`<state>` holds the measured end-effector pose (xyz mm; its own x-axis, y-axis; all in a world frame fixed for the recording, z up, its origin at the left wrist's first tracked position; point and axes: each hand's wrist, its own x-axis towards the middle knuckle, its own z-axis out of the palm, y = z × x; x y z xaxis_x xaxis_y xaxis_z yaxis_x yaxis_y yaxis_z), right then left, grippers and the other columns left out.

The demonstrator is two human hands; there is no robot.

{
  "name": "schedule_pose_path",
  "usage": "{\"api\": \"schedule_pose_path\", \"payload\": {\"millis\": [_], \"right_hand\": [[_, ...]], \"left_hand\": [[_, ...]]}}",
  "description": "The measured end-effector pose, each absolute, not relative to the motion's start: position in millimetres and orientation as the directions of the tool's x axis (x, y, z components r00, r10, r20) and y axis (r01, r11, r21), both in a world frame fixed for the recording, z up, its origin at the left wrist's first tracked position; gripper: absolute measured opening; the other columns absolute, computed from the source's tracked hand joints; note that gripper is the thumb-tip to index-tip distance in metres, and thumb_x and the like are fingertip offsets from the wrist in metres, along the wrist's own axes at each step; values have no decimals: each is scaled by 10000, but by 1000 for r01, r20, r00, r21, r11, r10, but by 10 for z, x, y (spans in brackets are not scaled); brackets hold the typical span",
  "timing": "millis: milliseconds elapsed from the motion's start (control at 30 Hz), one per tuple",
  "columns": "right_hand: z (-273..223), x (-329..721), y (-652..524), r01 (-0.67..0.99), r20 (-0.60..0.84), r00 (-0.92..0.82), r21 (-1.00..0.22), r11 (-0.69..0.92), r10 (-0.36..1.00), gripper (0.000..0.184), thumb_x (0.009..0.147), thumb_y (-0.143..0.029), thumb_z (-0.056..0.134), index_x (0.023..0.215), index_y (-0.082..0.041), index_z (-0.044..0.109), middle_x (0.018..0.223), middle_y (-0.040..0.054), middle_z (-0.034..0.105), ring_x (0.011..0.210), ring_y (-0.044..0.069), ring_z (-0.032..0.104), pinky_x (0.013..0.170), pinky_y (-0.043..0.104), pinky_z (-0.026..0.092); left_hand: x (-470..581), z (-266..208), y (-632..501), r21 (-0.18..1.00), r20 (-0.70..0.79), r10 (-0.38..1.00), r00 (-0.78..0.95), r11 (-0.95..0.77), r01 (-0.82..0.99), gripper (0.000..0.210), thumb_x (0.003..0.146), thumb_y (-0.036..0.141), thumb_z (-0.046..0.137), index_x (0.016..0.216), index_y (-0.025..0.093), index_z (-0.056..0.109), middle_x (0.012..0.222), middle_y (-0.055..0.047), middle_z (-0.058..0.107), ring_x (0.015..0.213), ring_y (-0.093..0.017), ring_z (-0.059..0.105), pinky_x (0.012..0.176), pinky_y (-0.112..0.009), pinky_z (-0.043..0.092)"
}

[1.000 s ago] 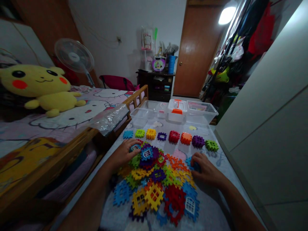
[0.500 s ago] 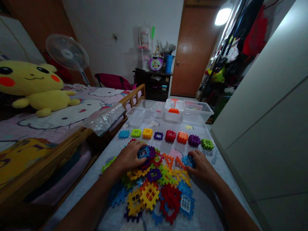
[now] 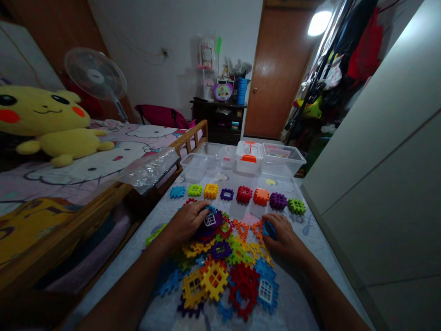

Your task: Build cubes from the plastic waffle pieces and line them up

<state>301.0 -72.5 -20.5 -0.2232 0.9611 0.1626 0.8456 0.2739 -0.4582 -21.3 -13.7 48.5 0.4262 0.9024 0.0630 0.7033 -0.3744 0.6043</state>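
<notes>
A heap of notched plastic building tiles (image 3: 215,278) in several colours lies in front of me. At the heap's back left, my left hand (image 3: 189,221) is closed at the fingertips on a blue tile (image 3: 212,209), mostly hidden. Right beside those fingers is a purple tile (image 3: 211,220) with a white window insert. On the right, my right hand (image 3: 284,233) grips another blue tile (image 3: 269,231) between thumb and fingers. An orange tile (image 3: 257,230) touches or nearly touches it. Beyond the hands, a row of sorted tiles includes a light blue one (image 3: 178,192).
Clear plastic boxes (image 3: 282,161) and a lidded box with orange latches (image 3: 248,158) stand at the table's far end. A wooden bed rail (image 3: 151,202) borders the left side, a pale cabinet (image 3: 386,184) the right. A yellow plush toy (image 3: 62,133) sits on the bed.
The blue tile at my left hand has shifted back, and the purple tile's white window now shows. My right hand has moved slightly left and turned its blue tile, uncovering more of the orange tile.
</notes>
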Motion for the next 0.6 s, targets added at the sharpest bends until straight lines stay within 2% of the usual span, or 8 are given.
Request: {"api": "schedule_pose_path", "payload": {"millis": [133, 267, 433, 500, 600], "right_hand": [[-191, 2933, -691, 819, 178, -253, -485, 308, 951, 406, 753, -180, 547, 1153, -186, 616, 1188, 116, 603, 1143, 274, 497, 1009, 460, 391], [-170, 2924, -682, 782, 201, -275, -523, 340, 940, 446, 782, -215, 548, 1226, -184, 574, 1215, 119, 594, 1152, 266, 507, 1011, 451, 398], [-218, 3008, -695, 869, 141, -220, -422, 259, 965, 571, 700, -159, 555, 1271, -161, 550, 1253, 151, 587, 1176, 313, 495, 998, 518, 392], [-196, 3010, -707, 874, 179, -191, -416, 250, 965, 599, 690, -151, 552, 1289, -157, 535, 1293, 157, 560, 1210, 324, 472, 1013, 542, 374], [-93, 2931, -728, 816, 300, -178, -488, 311, 937, 486, 779, -214, 555, 1263, -168, 547, 1307, 153, 546, 1238, 312, 459, 1043, 533, 359]], "left_hand": [[-201, 497, -131, 639, 103, 910, 402, -371, 674, 337, 911, 347, 405, 1079, 201, 658, 1096, -75, 705, 1031, -243, 631, 929, -347, 439], [-172, 496, -132, 726, 90, 906, 413, -344, 596, 324, 910, 353, 415, 1119, 221, 625, 1067, -50, 701, 1004, -234, 635, 912, -353, 449], [-71, 460, -154, 882, -25, 887, 461, -198, 428, 388, 893, 310, 423, 1257, 219, 522, 966, -32, 704, 882, -196, 661, 832, -344, 500], [-3, 437, -158, 917, -45, 867, 496, -161, 365, 395, 867, 281, 446, 1251, 213, 514, 964, -36, 703, 851, -190, 661, 789, -335, 510], [142, 413, -156, 948, -68, 841, 537, -114, 298, 386, 830, 235, 470, 1211, 205, 525, 969, -43, 699, 862, -190, 665, 745, -313, 515]]}}
